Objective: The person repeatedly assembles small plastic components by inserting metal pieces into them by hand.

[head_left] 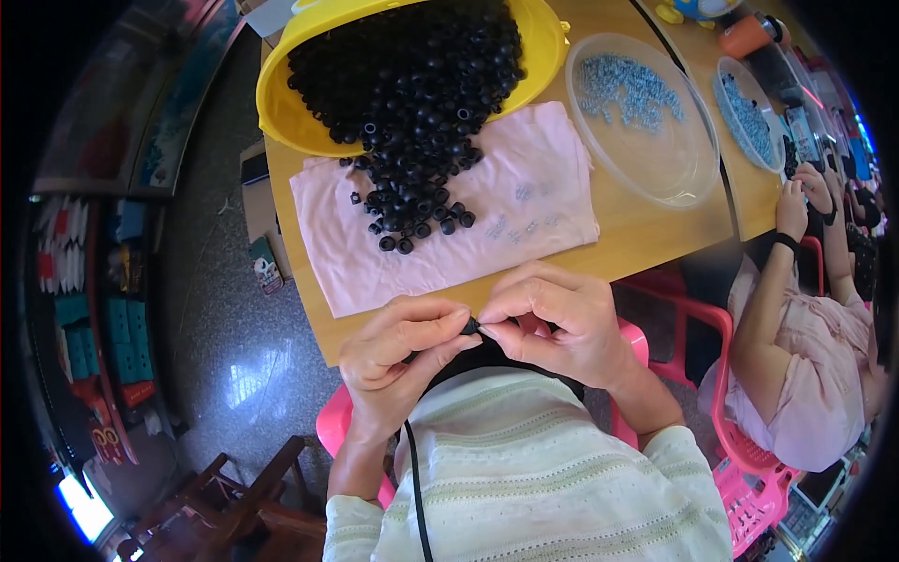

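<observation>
Just past the table's near edge, my left hand and my right hand meet fingertip to fingertip. Between them is a small black piece, much like the loose black caps. The left thumb and forefinger pinch it; the right thumb and forefinger close at its other end, and whatever else they hold is hidden. A heap of small round black caps spills from a tilted yellow basin onto a folded pink cloth. Some small clear bits lie on the cloth's right side.
Right of the cloth sits a clear round tray with small pale-blue parts. Beyond it is a smaller bowl of similar parts. A co-worker sits at right, hands raised at the table. A black cord hangs down my front.
</observation>
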The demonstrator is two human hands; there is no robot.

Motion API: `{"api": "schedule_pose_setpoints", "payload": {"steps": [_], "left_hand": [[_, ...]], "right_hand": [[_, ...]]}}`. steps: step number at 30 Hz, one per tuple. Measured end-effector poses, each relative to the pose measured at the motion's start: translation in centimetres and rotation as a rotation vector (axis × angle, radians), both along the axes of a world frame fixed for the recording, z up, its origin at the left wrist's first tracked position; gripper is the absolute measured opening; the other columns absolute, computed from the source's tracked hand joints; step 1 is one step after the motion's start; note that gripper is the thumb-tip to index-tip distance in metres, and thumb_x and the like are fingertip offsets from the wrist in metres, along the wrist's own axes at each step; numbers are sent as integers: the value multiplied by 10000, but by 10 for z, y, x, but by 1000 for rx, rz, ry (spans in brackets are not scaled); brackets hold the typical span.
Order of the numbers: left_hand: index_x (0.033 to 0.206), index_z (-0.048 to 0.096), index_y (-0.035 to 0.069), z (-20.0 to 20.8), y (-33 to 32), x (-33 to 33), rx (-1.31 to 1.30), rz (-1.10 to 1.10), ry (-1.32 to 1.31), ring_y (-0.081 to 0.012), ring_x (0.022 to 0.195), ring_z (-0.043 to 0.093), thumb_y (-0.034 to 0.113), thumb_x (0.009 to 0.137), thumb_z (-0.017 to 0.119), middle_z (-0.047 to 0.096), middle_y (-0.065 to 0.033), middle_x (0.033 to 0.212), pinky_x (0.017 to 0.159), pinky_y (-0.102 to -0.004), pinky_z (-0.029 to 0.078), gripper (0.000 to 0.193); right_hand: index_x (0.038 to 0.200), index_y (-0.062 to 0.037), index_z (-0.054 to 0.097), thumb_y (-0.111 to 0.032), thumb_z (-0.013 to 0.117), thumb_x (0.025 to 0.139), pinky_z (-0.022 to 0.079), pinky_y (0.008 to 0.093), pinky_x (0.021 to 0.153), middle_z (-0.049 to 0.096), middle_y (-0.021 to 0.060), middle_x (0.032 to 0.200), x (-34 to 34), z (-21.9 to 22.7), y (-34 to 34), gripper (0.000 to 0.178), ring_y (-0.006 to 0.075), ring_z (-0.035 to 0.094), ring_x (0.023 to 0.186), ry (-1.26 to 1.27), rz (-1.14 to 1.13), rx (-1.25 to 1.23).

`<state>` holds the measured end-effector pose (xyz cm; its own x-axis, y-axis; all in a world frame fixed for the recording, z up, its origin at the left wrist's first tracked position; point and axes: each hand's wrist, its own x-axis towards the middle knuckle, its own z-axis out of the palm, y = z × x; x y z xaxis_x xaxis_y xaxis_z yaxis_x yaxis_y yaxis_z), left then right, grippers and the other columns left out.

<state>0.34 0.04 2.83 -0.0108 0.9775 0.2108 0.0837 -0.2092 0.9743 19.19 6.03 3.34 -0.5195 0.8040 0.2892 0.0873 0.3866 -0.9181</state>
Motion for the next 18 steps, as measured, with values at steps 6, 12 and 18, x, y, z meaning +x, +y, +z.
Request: {"api": "schedule_pose_setpoints", "payload": {"steps": [6, 12, 18], "left_hand": [[955, 707, -15, 0, 10, -3, -51, -67, 120, -175, 852, 652, -98, 724, 728, 682, -122, 954, 719, -244, 530, 247], [941, 695, -33, -15, 14, -27, -127, 269, -81, -174, 870, 644, -121, 719, 725, 663, -140, 977, 756, -243, 516, 240], [963, 683, -34, -22, 8, -12, -229, 123, -186, -193, 941, 625, -120, 746, 705, 654, -148, 996, 829, -280, 501, 234]], "right_hand": [[837, -33, 656, 54, 715, 716, 360, 177, 447, 637, 37, 821, 3, -4, 7, 161, 30, 488, 526, -49, 42, -44], [816, -48, 647, 47, 691, 721, 364, 177, 462, 630, 24, 787, 19, -6, 42, 141, 45, 501, 526, -215, -170, 120], [815, -75, 642, 39, 700, 683, 469, 265, 569, 631, 30, 805, -1, -34, 87, 183, 169, 592, 655, -445, -278, 500]]}}
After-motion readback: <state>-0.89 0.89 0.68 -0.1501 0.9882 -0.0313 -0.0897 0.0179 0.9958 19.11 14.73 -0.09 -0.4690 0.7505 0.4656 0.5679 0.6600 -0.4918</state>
